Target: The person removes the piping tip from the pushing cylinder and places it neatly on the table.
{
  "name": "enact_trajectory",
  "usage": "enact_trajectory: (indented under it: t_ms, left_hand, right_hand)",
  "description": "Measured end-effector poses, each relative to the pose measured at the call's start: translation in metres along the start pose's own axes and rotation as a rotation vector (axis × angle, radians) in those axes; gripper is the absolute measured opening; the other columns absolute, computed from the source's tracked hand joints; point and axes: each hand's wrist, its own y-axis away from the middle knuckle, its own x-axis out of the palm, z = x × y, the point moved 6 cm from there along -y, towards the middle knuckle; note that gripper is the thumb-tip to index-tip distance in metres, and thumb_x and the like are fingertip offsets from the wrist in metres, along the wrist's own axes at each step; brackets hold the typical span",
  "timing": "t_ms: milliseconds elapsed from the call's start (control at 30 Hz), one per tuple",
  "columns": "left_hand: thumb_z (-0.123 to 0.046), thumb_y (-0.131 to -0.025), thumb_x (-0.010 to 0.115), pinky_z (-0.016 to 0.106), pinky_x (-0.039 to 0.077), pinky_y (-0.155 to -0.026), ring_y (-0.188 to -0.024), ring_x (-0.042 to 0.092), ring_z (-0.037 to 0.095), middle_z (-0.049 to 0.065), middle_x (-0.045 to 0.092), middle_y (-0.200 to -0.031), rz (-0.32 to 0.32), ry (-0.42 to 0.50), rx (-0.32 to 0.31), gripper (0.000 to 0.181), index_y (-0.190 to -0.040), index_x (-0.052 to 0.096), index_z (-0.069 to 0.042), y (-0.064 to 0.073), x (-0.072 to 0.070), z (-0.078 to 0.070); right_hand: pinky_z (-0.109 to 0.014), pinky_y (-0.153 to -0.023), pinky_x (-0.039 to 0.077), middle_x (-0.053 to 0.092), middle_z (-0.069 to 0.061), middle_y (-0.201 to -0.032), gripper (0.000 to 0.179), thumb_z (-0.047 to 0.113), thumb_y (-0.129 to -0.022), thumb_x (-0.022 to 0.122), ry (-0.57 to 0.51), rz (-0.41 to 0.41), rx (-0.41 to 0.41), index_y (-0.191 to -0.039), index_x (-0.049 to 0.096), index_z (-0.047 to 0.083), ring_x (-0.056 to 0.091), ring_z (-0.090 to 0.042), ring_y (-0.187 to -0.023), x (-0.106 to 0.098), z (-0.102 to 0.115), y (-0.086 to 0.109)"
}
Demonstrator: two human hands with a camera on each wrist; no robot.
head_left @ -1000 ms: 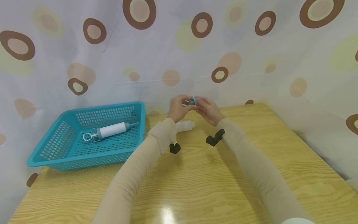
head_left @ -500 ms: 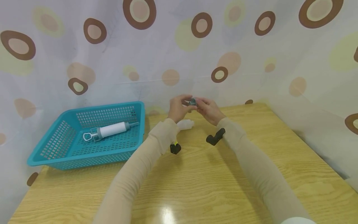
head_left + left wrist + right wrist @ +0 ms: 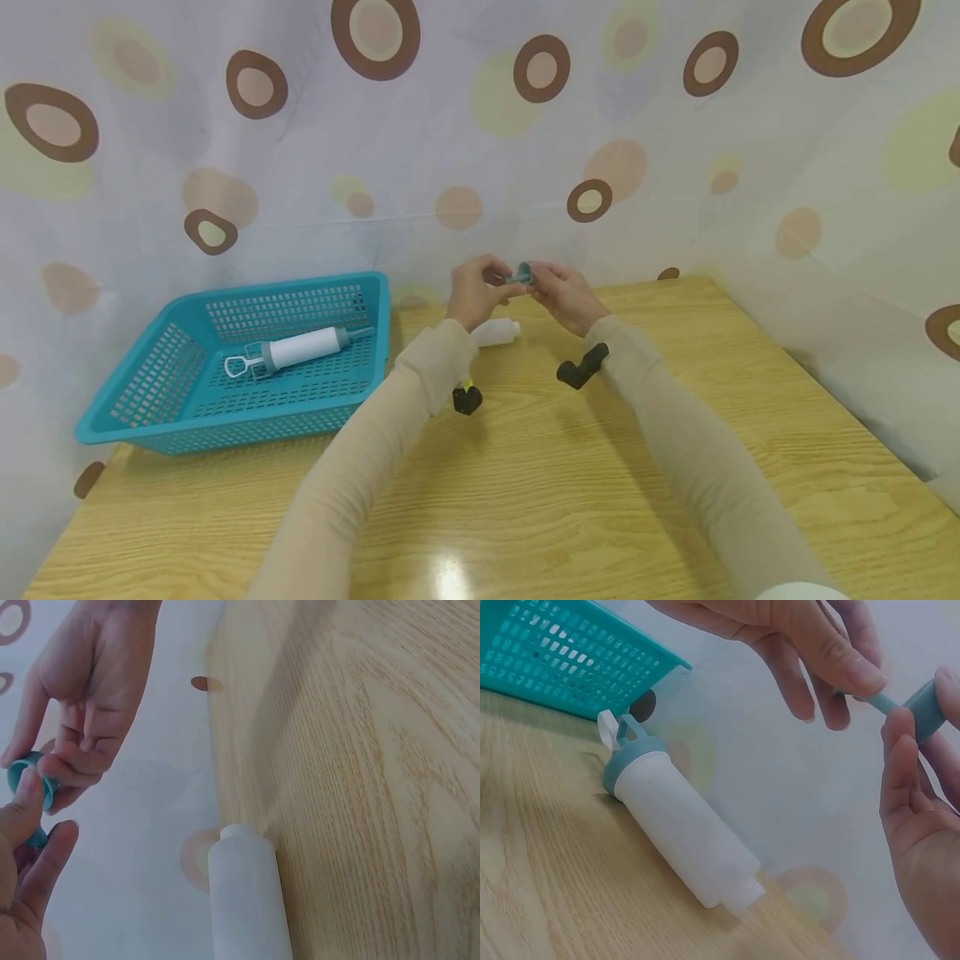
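Observation:
Both hands meet above the far part of the table. My left hand (image 3: 475,292) pinches a thin teal stem (image 3: 882,702) between thumb and fingers. My right hand (image 3: 562,296) grips a small teal cup-shaped cap (image 3: 524,272) by its side, its mouth turned toward the left hand. In the right wrist view the stem points at the cap. The left thumb overlaps the cap (image 3: 33,778) in the left wrist view. Below the hands lies a large plunger syringe (image 3: 682,825) with a white barrel, narrow bare neck and teal handle end; the left forearm partly hides it in the head view.
A teal perforated basket (image 3: 232,433) stands at the left of the wooden table (image 3: 540,500). In it lies a similar white syringe (image 3: 303,348) with a teal nozzle. A patterned curtain (image 3: 450,125) hangs close behind the table's far edge.
The teal cap has turned in the right hand, so its open mouth now shows toward the left. The hands have drawn slightly apart; the syringe and basket stay put.

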Motion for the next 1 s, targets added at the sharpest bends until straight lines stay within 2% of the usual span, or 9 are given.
enact_trajectory:
  t_ms: [200,433,533,667,867,1000]
  left_hand:
    - [-0.008,-0.08,0.077,0.029,0.059,-0.067,-0.081,0.069,0.027,0.018,0.069,-0.097,0.031,-0.04,-0.021,0.026,-0.099,0.065,0.005,0.0,0.0,0.003]
    - [-0.005,-0.085,0.071,0.022,0.057,-0.065,-0.081,0.07,0.027,0.018,0.071,-0.099,0.064,-0.127,-0.023,0.019,-0.102,0.069,0.004,-0.001,0.004,0.006]
    - [-0.006,-0.087,0.07,0.024,0.057,-0.068,-0.082,0.069,0.028,0.016,0.071,-0.102,0.083,-0.176,-0.028,0.02,-0.104,0.069,0.003,-0.004,0.007,0.009]
    - [-0.009,-0.089,0.068,0.027,0.055,-0.074,-0.088,0.065,0.025,0.014,0.069,-0.106,0.105,-0.259,-0.034,0.019,-0.107,0.069,0.0,-0.006,0.012,0.014]
    - [-0.012,-0.092,0.066,0.031,0.053,-0.08,-0.095,0.06,0.022,0.01,0.068,-0.11,0.145,-0.343,-0.062,0.02,-0.11,0.07,-0.004,-0.011,0.024,0.023]
    - [-0.015,-0.093,0.064,0.034,0.049,-0.092,-0.104,0.058,0.022,0.006,0.068,-0.111,0.19,-0.502,-0.03,0.022,-0.113,0.071,-0.008,-0.014,0.034,0.026]
  right_hand:
    - [-0.014,-0.08,0.047,0.057,0.004,-0.095,0.014,0.019,-0.101,0.048,0.036,-0.051,-0.001,-0.105,0.06,0.013,0.056,-0.006,-0.084,-0.012,0.002,0.003]
    - [-0.013,-0.08,0.046,0.056,0.006,-0.099,0.016,0.019,-0.102,0.047,0.085,-0.089,0.017,-0.113,0.054,0.011,0.055,-0.006,-0.086,-0.025,0.006,0.006]
    - [-0.014,-0.086,0.045,0.052,0.004,-0.104,0.031,0.022,-0.102,0.047,0.145,-0.126,0.031,-0.127,0.049,0.003,0.054,-0.006,-0.088,-0.032,0.008,0.006]
    - [-0.019,-0.098,0.042,0.047,0.002,-0.11,0.055,0.026,-0.101,0.049,0.248,-0.172,0.065,-0.144,0.034,-0.005,0.052,-0.005,-0.092,-0.045,0.007,0.008]
    - [-0.031,-0.106,0.042,0.054,0.001,-0.106,0.054,0.024,-0.099,0.054,0.474,-0.208,0.067,-0.141,0.039,-0.007,0.055,-0.01,-0.095,-0.065,0.011,0.01]
    - [-0.039,-0.109,0.039,0.056,-0.01,-0.118,0.054,0.021,-0.098,0.055,0.571,-0.2,0.069,-0.14,0.039,-0.009,0.053,-0.015,-0.102,-0.069,0.015,0.011]
